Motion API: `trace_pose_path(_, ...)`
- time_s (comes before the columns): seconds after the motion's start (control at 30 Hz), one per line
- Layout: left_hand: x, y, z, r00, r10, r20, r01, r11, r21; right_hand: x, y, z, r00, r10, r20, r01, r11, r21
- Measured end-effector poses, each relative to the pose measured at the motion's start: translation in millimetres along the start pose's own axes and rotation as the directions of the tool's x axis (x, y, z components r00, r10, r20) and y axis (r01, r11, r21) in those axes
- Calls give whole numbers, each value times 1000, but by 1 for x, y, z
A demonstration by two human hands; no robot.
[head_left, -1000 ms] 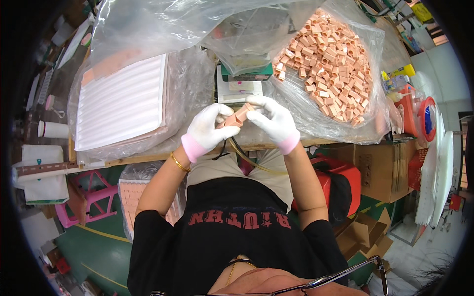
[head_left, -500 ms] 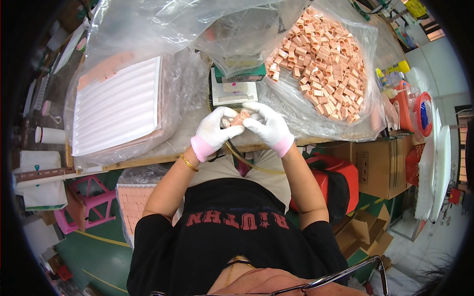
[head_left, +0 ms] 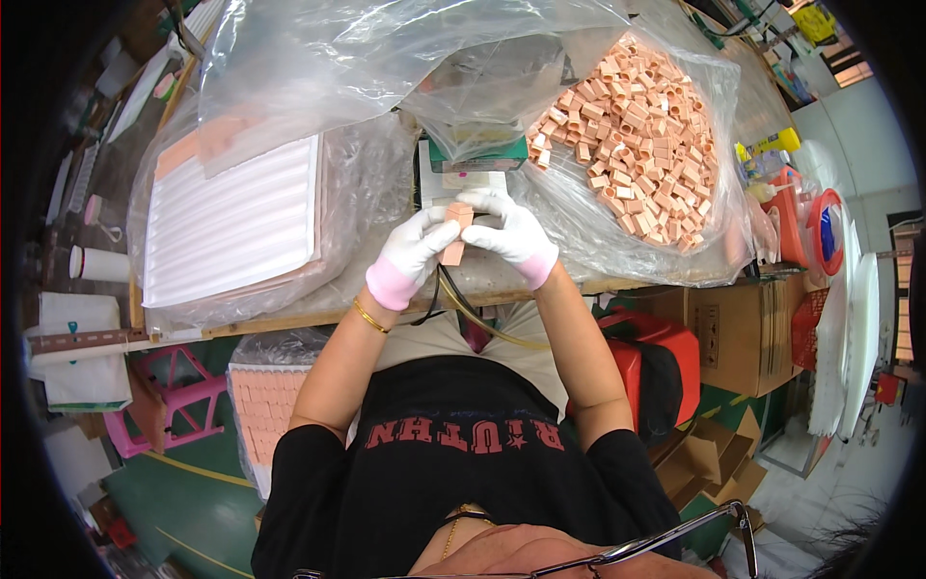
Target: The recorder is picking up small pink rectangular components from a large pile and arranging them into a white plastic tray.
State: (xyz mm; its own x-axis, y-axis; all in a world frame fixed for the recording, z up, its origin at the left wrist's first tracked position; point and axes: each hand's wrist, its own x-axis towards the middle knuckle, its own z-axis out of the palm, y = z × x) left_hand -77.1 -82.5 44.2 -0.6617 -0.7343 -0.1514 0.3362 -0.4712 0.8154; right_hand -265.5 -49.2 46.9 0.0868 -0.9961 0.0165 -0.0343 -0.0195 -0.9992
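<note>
My left hand (head_left: 410, 253), in a white glove with a pink cuff, pinches a small peach-coloured plastic piece (head_left: 453, 253) from its left side. On the other side, the gloved fingers of my right hand (head_left: 521, 236) close on the same piece near its top. It stands lengthwise between the hands, showing a flat face, above the near edge of the worktable. Fingers cover part of it, so I cannot tell whether it is one part or two joined. Just beyond the hands sits a small white device (head_left: 490, 181) in front of a green box (head_left: 479, 157).
Many hollow peach pieces (head_left: 641, 145) lie heaped on clear plastic at the right. White ribbed sheets (head_left: 231, 217) are stacked in a plastic bag at the left. Clear film (head_left: 386, 58) drapes over the back. Below the table are a red seat (head_left: 666, 367) and cardboard boxes (head_left: 738, 333).
The peach piece has turned from tilted, with a round opening showing, to lengthwise with a flat face showing. Both hands have shifted slightly left and changed their finger positions.
</note>
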Motion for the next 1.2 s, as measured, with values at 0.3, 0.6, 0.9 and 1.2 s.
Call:
trace_pose_path(0.3,-2,-18,-22,992,-123,31,123,883,-454,7,5,3,991,2,-133,-11,998,-70)
trace_pose_path(0.6,-9,-16,-22,988,-147,43,142,780,-609,56,12,-4,887,-300,-351,-87,638,-765)
trace_pose_path(0.9,-32,-3,-25,979,-42,-200,-29,940,-340,-12,8,-122,810,-348,-472,-476,80,-876)
trace_pose_path(1.2,5,-23,0,976,-159,-148,81,900,-429,-30,-16,-44,956,30,-291,-12,998,62)
